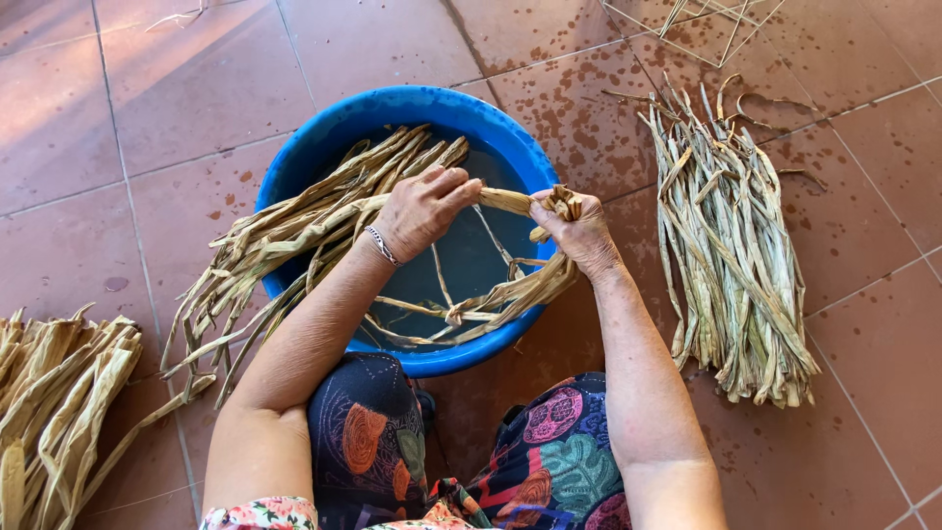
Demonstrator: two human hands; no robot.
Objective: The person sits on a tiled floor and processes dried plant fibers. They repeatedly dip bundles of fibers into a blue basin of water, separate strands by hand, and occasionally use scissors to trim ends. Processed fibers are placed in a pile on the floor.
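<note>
Head view: a dried leaf strip [505, 200] stretches between both hands over the blue basin [324, 137]. The left hand [422, 211] and right hand [574, 231] each close their grip on it. More strips [736, 245] lie on the floor right of the right grip.

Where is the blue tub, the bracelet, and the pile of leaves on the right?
blue tub [510, 132]: head view, on its upper right rim.
bracelet [382, 245]: head view, on the silver band at the left wrist.
pile of leaf strips [731, 255]: head view, middle of the bundle on the tiles.
</note>
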